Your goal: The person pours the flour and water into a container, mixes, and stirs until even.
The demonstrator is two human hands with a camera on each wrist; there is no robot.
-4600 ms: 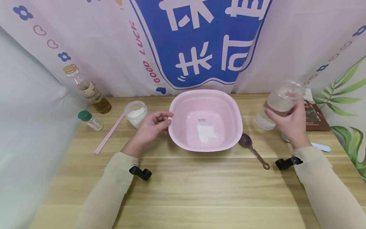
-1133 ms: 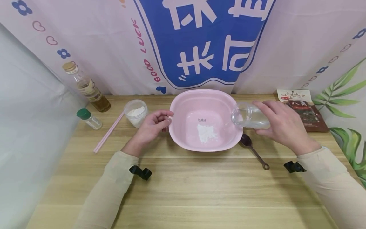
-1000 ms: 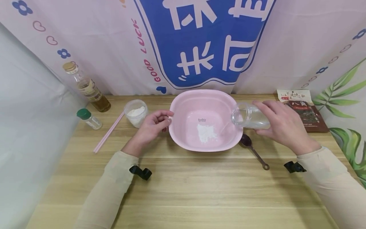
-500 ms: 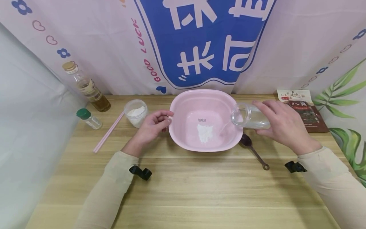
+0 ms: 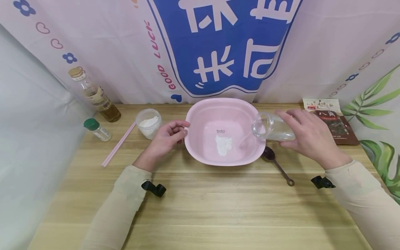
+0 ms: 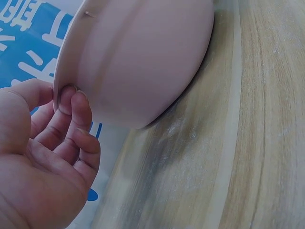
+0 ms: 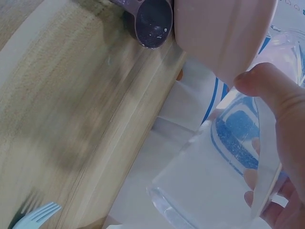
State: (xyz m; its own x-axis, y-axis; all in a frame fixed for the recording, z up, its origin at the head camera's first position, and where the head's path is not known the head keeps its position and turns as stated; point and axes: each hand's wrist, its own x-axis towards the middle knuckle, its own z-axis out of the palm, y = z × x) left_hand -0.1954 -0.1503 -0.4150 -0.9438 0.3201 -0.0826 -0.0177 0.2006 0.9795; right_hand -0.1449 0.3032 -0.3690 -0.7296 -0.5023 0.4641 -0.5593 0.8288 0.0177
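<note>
A pink basin (image 5: 225, 111) stands at the table's middle with a patch of white powder (image 5: 223, 145) on its floor. My left hand (image 5: 165, 139) pinches the left rim between thumb and fingers, as the left wrist view of the basin wall (image 6: 143, 57) shows. My right hand (image 5: 312, 135) grips a clear jar (image 5: 278, 127), tilted mouth-down over the right rim. A thin stream of clear liquid runs from it into the basin, beside the powder. In the right wrist view the fingers show through the jar (image 7: 200, 191).
A brown measuring spoon (image 5: 276, 164) lies right of the basin, with a brown packet (image 5: 339, 126) behind my right hand. On the left are a tub of white powder (image 5: 148, 126), pink chopsticks (image 5: 118, 144), a green-capped shaker (image 5: 97, 129) and a corked bottle (image 5: 98, 99).
My right hand has brought the jar from the right to the basin and tilted it. Liquid has begun to flow, and the powder patch has shrunk on its right side. My left hand stays put.
</note>
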